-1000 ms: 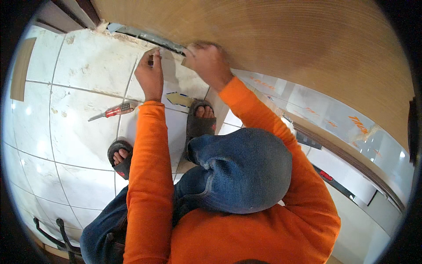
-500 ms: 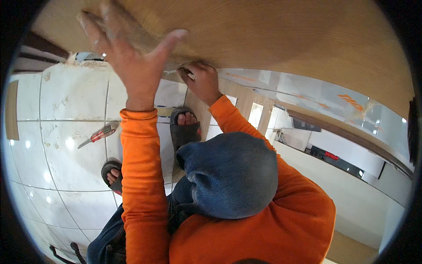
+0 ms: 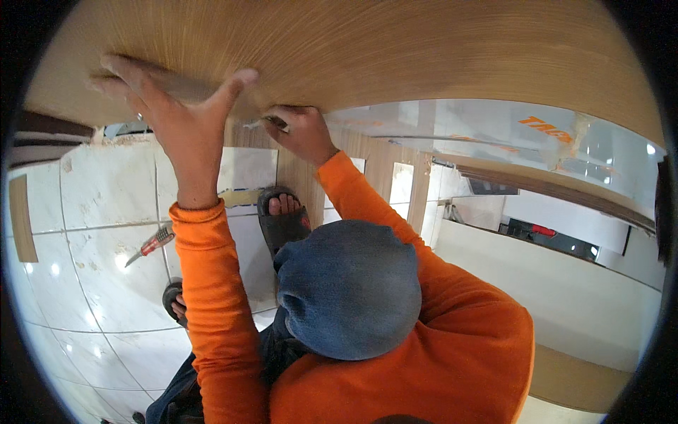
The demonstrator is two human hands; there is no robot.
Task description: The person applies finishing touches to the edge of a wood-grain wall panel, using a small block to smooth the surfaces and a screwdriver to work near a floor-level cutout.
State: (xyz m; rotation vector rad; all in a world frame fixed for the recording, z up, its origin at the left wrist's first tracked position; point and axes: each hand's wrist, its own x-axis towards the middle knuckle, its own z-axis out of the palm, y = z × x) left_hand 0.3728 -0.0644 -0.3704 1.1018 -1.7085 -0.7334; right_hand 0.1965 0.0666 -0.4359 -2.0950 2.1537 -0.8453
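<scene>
A large wood-grain panel (image 3: 395, 56) spans the top of the view. My left hand (image 3: 176, 116) lies against its face, fingers spread and thumb stretched out. At the panel's lower edge, to the right of that, my right hand (image 3: 300, 131) has its thumb and fingers drawn together in a pinch. A small whitish bit shows beside these fingertips, but what they hold cannot be made out. Shiny clear film (image 3: 466, 134) with orange print runs along the panel's lower edge on the right.
A red-handled tool (image 3: 152, 244) lies on the white tiled floor (image 3: 106, 205) to the left. My sandalled foot (image 3: 286, 215) stands below my right hand. A cabinet frame with openings (image 3: 402, 184) is at the right, with another red-handled thing (image 3: 542, 230) inside. Dark strips (image 3: 53, 134) lie far left.
The whole view has shifted, so the floor and the red-handled tool sit lower. Both hands appear further left, the left still spread on the panel and the right still pinched at its edge.
</scene>
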